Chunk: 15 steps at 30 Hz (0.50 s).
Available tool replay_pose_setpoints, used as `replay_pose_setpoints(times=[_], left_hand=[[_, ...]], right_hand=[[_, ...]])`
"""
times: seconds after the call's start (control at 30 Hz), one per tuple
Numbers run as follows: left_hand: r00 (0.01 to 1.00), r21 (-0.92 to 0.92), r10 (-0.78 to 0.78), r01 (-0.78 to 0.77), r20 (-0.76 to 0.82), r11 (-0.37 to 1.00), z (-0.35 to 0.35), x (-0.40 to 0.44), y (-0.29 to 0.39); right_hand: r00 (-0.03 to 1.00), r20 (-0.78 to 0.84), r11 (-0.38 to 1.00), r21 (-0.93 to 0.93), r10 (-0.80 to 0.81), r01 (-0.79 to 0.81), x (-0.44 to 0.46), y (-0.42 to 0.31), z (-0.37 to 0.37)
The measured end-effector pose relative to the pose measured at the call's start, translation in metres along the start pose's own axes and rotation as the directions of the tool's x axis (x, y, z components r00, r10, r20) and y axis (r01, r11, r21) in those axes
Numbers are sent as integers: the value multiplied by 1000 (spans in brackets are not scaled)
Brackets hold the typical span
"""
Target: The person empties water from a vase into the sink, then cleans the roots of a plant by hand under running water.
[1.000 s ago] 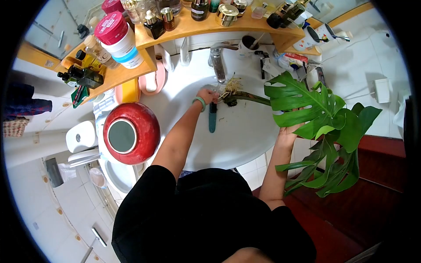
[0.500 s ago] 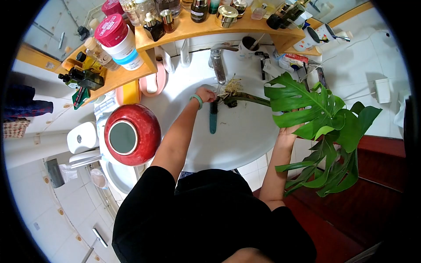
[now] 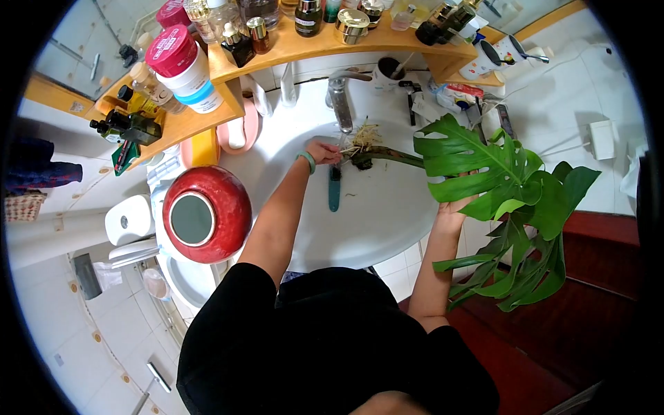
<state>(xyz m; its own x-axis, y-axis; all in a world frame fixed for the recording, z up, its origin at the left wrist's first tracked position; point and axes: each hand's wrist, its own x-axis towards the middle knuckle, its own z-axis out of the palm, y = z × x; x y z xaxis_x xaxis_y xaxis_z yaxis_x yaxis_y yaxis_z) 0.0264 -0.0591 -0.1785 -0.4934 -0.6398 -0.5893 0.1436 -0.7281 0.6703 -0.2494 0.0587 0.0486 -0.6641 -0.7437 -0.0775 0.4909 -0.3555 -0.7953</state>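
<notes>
We have the monstera (image 3: 494,169) with roots (image 3: 364,136) over the sink (image 3: 346,235), leaves (image 3: 553,204) beyond it: likely top-heavy, roots brittle, so grip the stiffer stem (image 3: 395,156); left hand (image 3: 325,151) half-curled at the roots, right hand (image 3: 455,206) partly leaf-hidden, can't tell either hold.

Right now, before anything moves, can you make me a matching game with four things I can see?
1. Monstera leaf
2. Round pot
3. Roots
4. Faucet

A. Silvery, at the back of the basin
B. Pale and tangled, beside the left hand
C. Green, partly covering the right hand
D. Shiny red

Pairs: 1-C, 2-D, 3-B, 4-A.
</notes>
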Motion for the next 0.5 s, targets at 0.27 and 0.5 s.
replay_pose_setpoints(times=[0.27, 0.5], left_hand=[[948, 322, 186, -96, -259, 942, 9, -1, -1], [777, 871, 578, -82, -249, 485, 22, -26, 10]], right_hand=[[999, 22, 999, -17, -41, 42, -2, 1, 0], [1000, 23, 999, -53, -12, 13, -5, 1, 2]])
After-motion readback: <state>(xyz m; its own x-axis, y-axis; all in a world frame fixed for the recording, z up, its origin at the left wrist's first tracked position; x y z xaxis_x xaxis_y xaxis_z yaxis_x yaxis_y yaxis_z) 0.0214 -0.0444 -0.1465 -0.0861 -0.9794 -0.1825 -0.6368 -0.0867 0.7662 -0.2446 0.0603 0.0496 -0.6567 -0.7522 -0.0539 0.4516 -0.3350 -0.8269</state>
